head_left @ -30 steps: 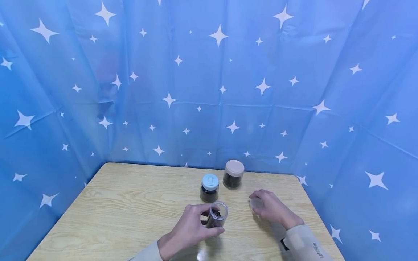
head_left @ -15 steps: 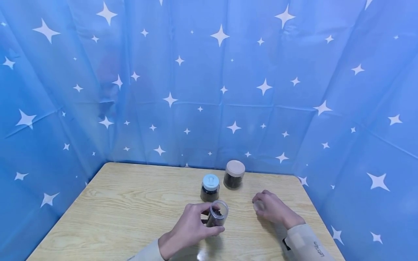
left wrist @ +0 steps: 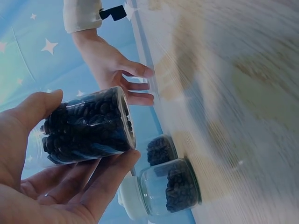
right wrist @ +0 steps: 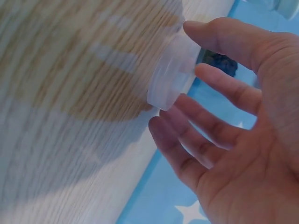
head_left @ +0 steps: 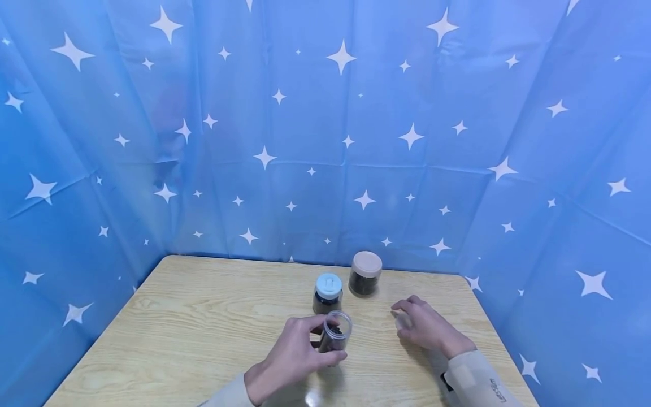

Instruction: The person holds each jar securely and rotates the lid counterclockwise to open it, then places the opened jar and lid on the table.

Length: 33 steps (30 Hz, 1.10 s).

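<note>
My left hand [head_left: 292,353] grips a clear lidless jar [head_left: 334,341] from the side, between thumb and fingers. In the left wrist view the jar [left wrist: 88,126] is largely full of dark, bean-like pieces. A translucent white lid [right wrist: 170,74] lies on the table under my right hand [head_left: 428,328]. The right wrist view shows the thumb at one edge of the lid and loosely spread fingers at the other; whether all fingertips touch it, I cannot tell. Part of the lid [head_left: 402,321] is hidden by these fingers in the head view.
Just behind the held jar stands a glass jar with a light-blue lid [head_left: 329,286] and dark contents. A wider jar with a beige lid [head_left: 367,264] is farther back. The wooden table [head_left: 203,316] meets a blue star-patterned curtain [head_left: 315,124].
The right hand first shifts slightly right with the lid, its fingers close around it; now those fingers are looser. The left hand and jar have moved slightly left.
</note>
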Each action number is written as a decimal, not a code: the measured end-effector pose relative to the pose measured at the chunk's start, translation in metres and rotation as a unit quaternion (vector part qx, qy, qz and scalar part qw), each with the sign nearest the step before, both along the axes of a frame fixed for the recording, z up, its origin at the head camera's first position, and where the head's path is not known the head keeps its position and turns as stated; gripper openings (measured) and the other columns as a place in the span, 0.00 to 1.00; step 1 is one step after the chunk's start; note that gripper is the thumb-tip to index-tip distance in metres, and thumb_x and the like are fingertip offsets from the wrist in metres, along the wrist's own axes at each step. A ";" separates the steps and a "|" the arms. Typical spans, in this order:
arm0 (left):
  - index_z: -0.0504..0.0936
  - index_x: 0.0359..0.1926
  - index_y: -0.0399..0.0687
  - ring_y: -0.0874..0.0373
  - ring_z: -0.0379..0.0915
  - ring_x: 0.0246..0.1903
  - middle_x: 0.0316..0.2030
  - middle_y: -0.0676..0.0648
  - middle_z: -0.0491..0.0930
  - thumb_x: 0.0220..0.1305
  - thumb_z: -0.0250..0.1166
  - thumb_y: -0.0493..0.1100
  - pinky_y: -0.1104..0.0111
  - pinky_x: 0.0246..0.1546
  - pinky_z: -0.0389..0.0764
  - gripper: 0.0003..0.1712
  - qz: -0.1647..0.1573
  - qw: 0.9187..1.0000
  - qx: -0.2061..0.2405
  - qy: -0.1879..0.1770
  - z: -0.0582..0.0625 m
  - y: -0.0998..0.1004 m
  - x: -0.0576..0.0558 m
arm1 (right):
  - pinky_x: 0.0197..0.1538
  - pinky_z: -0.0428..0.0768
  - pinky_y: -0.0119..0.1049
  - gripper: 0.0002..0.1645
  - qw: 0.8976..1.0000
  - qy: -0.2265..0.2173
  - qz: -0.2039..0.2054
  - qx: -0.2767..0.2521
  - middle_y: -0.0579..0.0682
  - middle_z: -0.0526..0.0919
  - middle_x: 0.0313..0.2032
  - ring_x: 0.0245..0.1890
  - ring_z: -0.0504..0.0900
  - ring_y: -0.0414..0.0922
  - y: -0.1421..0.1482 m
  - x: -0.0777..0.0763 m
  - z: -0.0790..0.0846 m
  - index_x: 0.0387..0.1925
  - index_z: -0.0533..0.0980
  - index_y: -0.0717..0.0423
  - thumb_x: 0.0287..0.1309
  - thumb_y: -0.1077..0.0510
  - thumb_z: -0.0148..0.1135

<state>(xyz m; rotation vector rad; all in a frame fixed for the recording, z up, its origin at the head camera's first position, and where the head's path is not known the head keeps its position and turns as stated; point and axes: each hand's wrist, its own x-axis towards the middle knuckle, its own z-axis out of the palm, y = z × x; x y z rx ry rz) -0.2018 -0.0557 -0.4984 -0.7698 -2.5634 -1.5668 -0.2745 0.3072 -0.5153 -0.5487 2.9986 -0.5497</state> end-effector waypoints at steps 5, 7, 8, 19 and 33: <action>0.93 0.60 0.51 0.55 0.95 0.55 0.57 0.47 0.96 0.64 0.90 0.53 0.78 0.46 0.91 0.28 0.015 1.000 -0.003 0.012 -0.003 -0.004 -0.001 | 0.70 0.88 0.69 0.35 1.000 0.018 0.008 -0.017 0.59 0.86 0.64 0.65 0.87 0.63 0.000 0.004 0.002 0.70 0.85 0.56 0.64 0.58 0.86; 0.93 0.60 0.51 0.55 0.95 0.55 0.57 0.47 0.96 0.64 0.90 0.53 0.78 0.45 0.91 0.28 0.022 1.000 -0.005 0.018 -0.003 -0.006 -0.002 | 0.69 0.89 0.68 0.34 0.999 0.027 0.010 -0.020 0.58 0.86 0.64 0.65 0.87 0.63 0.000 0.005 0.004 0.71 0.84 0.56 0.66 0.58 0.85; 0.93 0.60 0.51 0.55 0.95 0.55 0.57 0.47 0.96 0.64 0.90 0.53 0.78 0.45 0.91 0.28 0.026 0.999 -0.006 0.020 -0.004 -0.007 -0.002 | 0.68 0.89 0.67 0.34 0.999 0.031 0.010 -0.021 0.58 0.85 0.64 0.65 0.87 0.63 0.000 0.006 0.005 0.72 0.84 0.55 0.67 0.58 0.84; 0.92 0.61 0.49 0.44 0.95 0.60 0.58 0.42 0.95 0.64 0.90 0.51 0.64 0.50 0.98 0.28 0.074 0.997 -0.023 0.023 -0.005 -0.022 -0.014 | 0.64 0.91 0.62 0.31 0.995 0.092 0.008 -0.024 0.55 0.88 0.63 0.64 0.89 0.59 0.000 0.019 0.008 0.71 0.85 0.52 0.70 0.58 0.83; 0.90 0.66 0.46 0.40 0.93 0.61 0.61 0.38 0.93 0.66 0.89 0.48 0.62 0.49 0.98 0.31 0.109 0.993 -0.033 0.026 -0.012 -0.029 -0.024 | 0.65 0.91 0.60 0.31 0.985 0.167 0.018 -0.037 0.48 0.89 0.60 0.63 0.90 0.55 -0.010 0.038 0.014 0.67 0.87 0.50 0.63 0.62 0.87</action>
